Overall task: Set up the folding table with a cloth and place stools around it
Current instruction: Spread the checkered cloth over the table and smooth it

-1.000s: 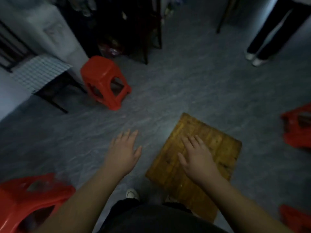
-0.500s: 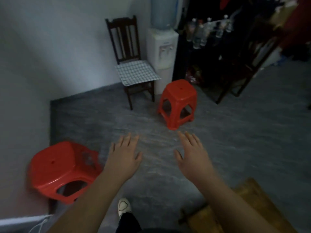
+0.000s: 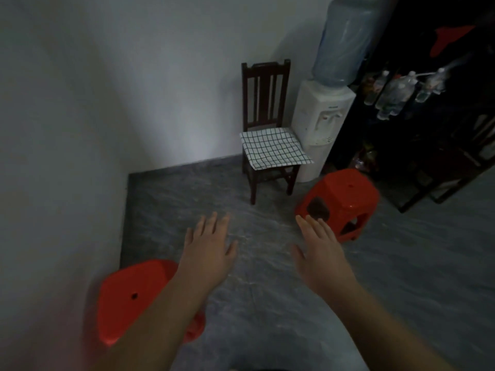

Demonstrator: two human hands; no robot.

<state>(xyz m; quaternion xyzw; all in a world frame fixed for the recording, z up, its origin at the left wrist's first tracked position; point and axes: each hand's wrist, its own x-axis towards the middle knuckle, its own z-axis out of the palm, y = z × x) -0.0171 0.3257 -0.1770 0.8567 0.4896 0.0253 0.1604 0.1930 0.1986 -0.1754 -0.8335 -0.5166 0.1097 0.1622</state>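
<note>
On grey floor [image 3: 401,277], wall-side red stool [image 3: 134,298]

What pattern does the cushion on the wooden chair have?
The cushion is white with a dark grid of checks, seen in the head view.

A dark wooden chair [image 3: 265,95] with a slatted back is standing against a white wall [image 3: 107,103], well beyond the fingers [image 3: 213,224]. Just to its right, a white water dispenser [image 3: 318,116] is carrying a large blue bottle [image 3: 342,41] upside down on top. Farther right of the fingers, clear plastic bottles [image 3: 396,95] are sitting on dark shelving [image 3: 442,156]. A grey marbled floor [image 3: 267,263] is stretching beneath the fingers.
</note>
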